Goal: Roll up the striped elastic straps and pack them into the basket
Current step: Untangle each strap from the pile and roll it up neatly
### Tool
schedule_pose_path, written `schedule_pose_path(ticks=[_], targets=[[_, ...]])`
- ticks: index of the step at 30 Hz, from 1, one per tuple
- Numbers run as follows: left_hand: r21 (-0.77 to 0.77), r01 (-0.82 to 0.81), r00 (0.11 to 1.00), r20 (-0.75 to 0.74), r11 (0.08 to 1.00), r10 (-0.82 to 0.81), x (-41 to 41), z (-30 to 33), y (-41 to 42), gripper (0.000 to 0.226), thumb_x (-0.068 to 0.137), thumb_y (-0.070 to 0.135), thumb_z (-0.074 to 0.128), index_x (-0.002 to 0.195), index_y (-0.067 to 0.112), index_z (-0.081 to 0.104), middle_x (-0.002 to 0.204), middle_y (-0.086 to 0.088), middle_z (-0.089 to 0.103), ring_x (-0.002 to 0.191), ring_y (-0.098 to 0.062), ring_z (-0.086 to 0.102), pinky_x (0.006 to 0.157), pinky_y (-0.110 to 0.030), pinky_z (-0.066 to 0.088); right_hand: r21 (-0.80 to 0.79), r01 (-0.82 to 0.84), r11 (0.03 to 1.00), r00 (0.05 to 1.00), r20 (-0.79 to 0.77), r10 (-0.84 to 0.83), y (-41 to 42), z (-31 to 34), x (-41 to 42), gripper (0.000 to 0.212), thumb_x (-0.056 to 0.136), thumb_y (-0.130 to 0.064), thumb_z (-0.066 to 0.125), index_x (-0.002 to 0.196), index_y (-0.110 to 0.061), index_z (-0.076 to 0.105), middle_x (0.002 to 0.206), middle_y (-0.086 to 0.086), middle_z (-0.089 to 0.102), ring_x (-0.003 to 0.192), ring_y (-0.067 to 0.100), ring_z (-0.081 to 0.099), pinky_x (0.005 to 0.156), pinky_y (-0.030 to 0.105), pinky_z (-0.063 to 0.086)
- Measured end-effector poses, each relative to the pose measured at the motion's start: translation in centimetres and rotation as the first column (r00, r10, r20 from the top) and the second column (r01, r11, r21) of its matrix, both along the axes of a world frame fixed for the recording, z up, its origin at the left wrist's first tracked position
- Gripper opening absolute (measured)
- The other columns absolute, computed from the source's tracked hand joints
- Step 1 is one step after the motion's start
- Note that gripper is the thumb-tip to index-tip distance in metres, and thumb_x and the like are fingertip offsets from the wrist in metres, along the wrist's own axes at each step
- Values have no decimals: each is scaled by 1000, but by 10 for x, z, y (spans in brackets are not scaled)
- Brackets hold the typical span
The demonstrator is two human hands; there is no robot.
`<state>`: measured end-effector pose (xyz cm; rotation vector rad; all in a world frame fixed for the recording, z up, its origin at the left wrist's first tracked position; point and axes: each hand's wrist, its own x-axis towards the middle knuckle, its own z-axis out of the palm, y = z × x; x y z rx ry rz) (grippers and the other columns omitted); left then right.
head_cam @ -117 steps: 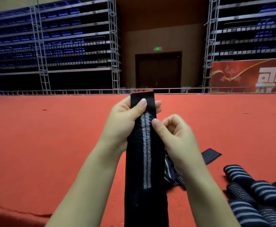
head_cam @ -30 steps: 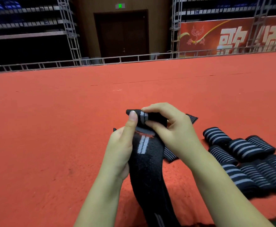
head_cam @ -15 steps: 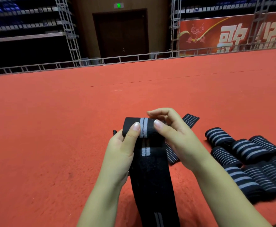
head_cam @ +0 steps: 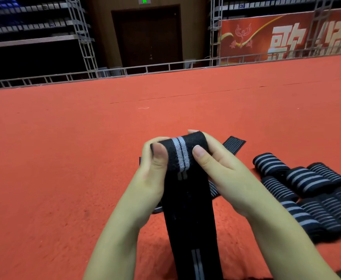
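Black elastic strap (head_cam: 182, 156), grey-striped, sits partly rolled between the left hand (head_cam: 153, 174) and right hand (head_cam: 218, 170); both grip the roll, its tail hanging toward the camera. Finished rolls (head_cam: 307, 190) lie right on red carpet (head_cam: 64, 148).

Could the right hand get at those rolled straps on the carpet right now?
Probably not yet: the right hand grips the strap being rolled. Otherwise the way looks free; the rolled straps lie uncovered on its side.

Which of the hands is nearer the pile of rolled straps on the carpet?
Right. The right hand grips the strap on the side facing the rolled straps; the left hand grips its far side.
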<state>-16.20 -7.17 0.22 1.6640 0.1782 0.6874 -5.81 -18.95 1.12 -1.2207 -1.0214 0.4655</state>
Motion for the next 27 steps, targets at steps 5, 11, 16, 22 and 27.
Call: schedule_pose_path(ticks=[5, 11, 16, 22, 27], targets=[[-34, -88, 992, 93, 996, 91, 0, 6, -4, 42, 77, 61, 70, 100, 26, 61, 85, 10, 72, 80, -5, 67, 64, -21, 52, 71, -36, 997, 996, -80, 42, -2, 2, -2, 37, 86, -27, 54, 123, -28, 55, 105, -9, 70, 100, 6, 65, 82, 19, 51], [41, -39, 983, 181, 998, 31, 0, 8, 3, 21, 84, 26, 60, 101, 14, 65, 89, 1, 72, 84, -12, 66, 72, -24, 52, -39, -2, 999, 1000, 28, 3, -9, 5, 6, 43, 75, -24, 70, 116, -26, 61, 106, -5, 71, 102, 9, 66, 83, 25, 53], [-34, -32, 987, 157, 999, 37, 6, 6, -1, 32, 82, 40, 60, 104, 16, 63, 87, 3, 73, 81, -10, 68, 69, -23, 54, 37, 86, 996, 993, 84, -89, -8, 3, 4, 32, 72, -20, 72, 104, -17, 65, 95, -5, 71, 92, 9, 66, 80, 22, 52], [-216, 23, 999, -27, 976, -30, 13, -10, -12, 55, 80, 57, 67, 119, 18, 59, 97, 5, 75, 90, -9, 70, 69, -20, 53, 214, 250, 944, 968, -69, -241, -5, 1, 11, 28, 73, -18, 69, 100, -20, 61, 90, -9, 70, 88, 7, 65, 79, 26, 52], [-260, 16, 1000, 30, 966, -8, 18, -12, -23, 26, 76, 44, 71, 93, 25, 75, 100, -4, 76, 94, -17, 71, 77, -27, 55, 241, 325, 915, 944, -26, -328, 0, -3, 13, 26, 74, -15, 69, 98, -22, 61, 93, -8, 70, 89, 6, 65, 80, 23, 50]])
